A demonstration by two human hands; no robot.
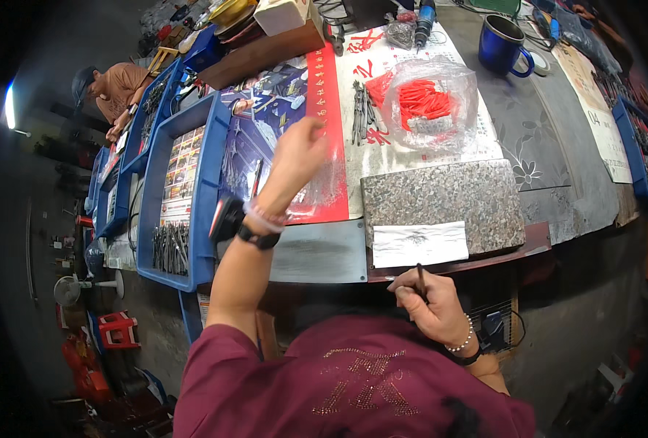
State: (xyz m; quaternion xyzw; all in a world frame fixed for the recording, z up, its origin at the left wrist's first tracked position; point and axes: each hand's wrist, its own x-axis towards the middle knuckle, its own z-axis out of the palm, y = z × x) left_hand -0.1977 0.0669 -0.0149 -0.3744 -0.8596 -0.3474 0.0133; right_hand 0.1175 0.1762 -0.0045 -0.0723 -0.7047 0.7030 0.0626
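Note:
My left hand (300, 160) is raised over the dark blue printed sheet (262, 102) with its red border. Its fingers curl inward, and whatever they may hold is hidden. Close to its wrist shows a thin dark stick (257, 179). At the table's front edge my right hand (432, 310) is closed around a thin dark rod (422, 281), held upright between thumb and fingers. Just beyond it, a white paper (420, 247) with dark smudges lies on the front of a speckled stone slab (444, 197).
Several slim dark metal pieces (362, 109) lie beside a clear plastic bag (451, 131) of red pieces. A blue mug (500, 47) and a power tool (424, 22) stand farther back. Blue trays (218, 157) line the left, where another person (119, 91) sits.

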